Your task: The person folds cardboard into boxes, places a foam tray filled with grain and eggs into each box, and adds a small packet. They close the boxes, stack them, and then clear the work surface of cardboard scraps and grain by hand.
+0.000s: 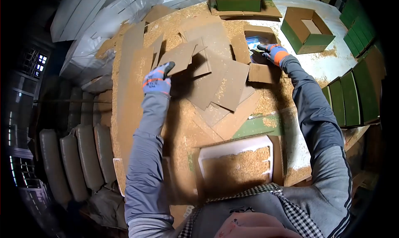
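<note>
My left hand [157,80], in a grey, blue and orange glove, pinches the edge of a cardboard sheet [178,57]. This sheet is raised at a tilt above a loose pile of cardboard sheets [210,82]. On the right, my right hand [274,53], in a matching glove, reaches into a small open cardboard box [264,73]. Blue and white packets [252,40] show inside it. The fingertips of that hand are drawn together at the packets; whatever lies between them is too small to make out.
Close to my body stands an open carton [276,161] filled with wood shavings [237,167]. A green-sided open box [305,40] sits at the back right, and green boxes [349,96] line the right edge. Filled bags [83,154] stand at left. Shavings litter the table.
</note>
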Demonstrator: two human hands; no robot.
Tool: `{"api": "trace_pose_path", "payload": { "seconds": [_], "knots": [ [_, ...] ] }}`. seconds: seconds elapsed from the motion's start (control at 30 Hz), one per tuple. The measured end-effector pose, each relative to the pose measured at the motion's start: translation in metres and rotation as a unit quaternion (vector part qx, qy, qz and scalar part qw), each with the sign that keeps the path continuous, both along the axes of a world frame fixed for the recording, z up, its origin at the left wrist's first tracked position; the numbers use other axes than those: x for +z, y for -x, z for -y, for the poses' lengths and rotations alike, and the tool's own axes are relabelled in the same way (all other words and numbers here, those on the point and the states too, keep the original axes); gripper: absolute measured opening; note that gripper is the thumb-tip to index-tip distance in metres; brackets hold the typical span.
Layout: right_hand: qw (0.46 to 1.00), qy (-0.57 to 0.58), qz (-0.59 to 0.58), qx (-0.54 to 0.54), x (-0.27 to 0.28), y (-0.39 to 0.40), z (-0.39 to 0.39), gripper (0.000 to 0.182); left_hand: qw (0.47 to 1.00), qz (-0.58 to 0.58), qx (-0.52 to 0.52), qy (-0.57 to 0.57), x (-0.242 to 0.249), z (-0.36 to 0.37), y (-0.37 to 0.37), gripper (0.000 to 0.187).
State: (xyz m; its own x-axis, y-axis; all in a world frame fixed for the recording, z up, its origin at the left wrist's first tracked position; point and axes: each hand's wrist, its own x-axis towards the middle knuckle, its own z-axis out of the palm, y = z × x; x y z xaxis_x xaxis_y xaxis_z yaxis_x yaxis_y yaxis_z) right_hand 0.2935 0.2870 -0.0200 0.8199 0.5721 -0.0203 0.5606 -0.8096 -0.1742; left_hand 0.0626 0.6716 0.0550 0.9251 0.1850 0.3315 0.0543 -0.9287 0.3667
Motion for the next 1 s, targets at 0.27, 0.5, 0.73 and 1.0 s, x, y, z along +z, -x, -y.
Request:
{"api": "trace_pose_path", "payload": {
  "seconds": [0.27,0.5,0.73,1.0],
  "knots": [
    [0.984,-0.179,0.003,-0.005,0.025,0.023,0.032,0.040,0.913,-0.034,-0.044,0.404,0.044,-0.029,0.048,0.031],
    [0.808,-0.575,-0.071,0.108,0.155,0.250,0.078,0.035,0.897,0.111,-0.414,-0.109,0.061,0.147,0.234,0.016],
    [0.952,0.107,0.023,0.285,0.026,0.413,0.019,0.058,0.731,-0.406,-0.427,-0.345,-0.025,0.192,0.266,0.032],
    [0.933,0.042,-0.315,0.168,0.084,0.393,0.001,0.078,0.770,0.205,0.118,0.593,-0.165,0.147,0.325,0.040]
  ]
}}
